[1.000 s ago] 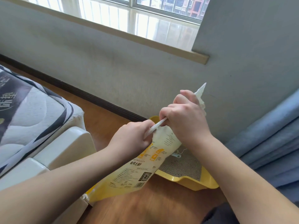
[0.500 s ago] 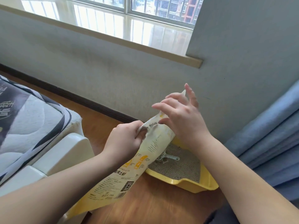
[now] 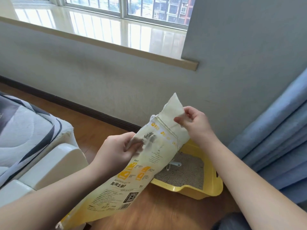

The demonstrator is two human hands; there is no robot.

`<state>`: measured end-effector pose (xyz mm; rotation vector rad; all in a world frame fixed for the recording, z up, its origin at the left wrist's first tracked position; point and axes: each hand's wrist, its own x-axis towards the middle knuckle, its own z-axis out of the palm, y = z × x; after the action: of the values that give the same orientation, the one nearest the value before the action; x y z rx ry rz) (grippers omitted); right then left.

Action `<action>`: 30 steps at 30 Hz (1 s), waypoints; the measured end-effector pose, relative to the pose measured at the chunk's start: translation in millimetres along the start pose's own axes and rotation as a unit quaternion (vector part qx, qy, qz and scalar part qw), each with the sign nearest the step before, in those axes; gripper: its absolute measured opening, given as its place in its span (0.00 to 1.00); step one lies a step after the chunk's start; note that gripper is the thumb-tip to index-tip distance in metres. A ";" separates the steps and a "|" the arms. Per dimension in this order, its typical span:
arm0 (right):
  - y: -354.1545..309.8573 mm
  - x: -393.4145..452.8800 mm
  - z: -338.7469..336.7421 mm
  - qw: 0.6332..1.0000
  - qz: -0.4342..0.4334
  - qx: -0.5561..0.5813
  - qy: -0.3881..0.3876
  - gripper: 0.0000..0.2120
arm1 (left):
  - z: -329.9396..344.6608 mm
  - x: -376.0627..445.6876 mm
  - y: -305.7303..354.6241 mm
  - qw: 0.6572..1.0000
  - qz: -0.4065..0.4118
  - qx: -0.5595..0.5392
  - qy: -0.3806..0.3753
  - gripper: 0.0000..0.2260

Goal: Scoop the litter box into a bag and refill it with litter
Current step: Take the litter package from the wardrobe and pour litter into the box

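Now unclenched from the tug of a second ago: right hand (image 3: 193, 121) pinching the torn top flap, left hand (image 3: 116, 151) gripping the litter bag (image 3: 132, 171) mid-side, mouth tilted above the yellow litter box (image 3: 210, 188) by the wall, probably ready for pouring

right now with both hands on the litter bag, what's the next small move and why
Probably pull the top flap apart to open the mouth. The right hand pinches the flap of the litter bag, the left hand grips its side, and the top looks not yet open. The yellow litter box lies just beyond, ready for pouring.
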<state>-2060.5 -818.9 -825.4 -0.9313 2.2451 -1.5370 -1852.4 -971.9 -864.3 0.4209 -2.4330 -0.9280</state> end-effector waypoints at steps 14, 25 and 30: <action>-7.9 -12.6 -9.3 0.996 -0.090 -0.009 0.011 0.08 | 23.2 -13.3 -8.8 0.997 0.004 0.045 -0.068 0.11; 14.1 -35.9 -0.6 0.989 -0.101 -0.091 -0.065 0.05 | 2.2 18.4 48.8 0.993 -0.066 0.003 -0.094 0.22; -7.2 -68.0 5.5 0.983 -0.056 -0.148 -0.096 0.03 | -4.7 28.2 104.5 0.934 -0.007 0.250 -0.257 0.21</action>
<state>-2003.4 -781.3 -830.2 -1.2481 2.3526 -1.1130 -1884.2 -911.7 -780.1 0.4025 -3.1612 -0.4386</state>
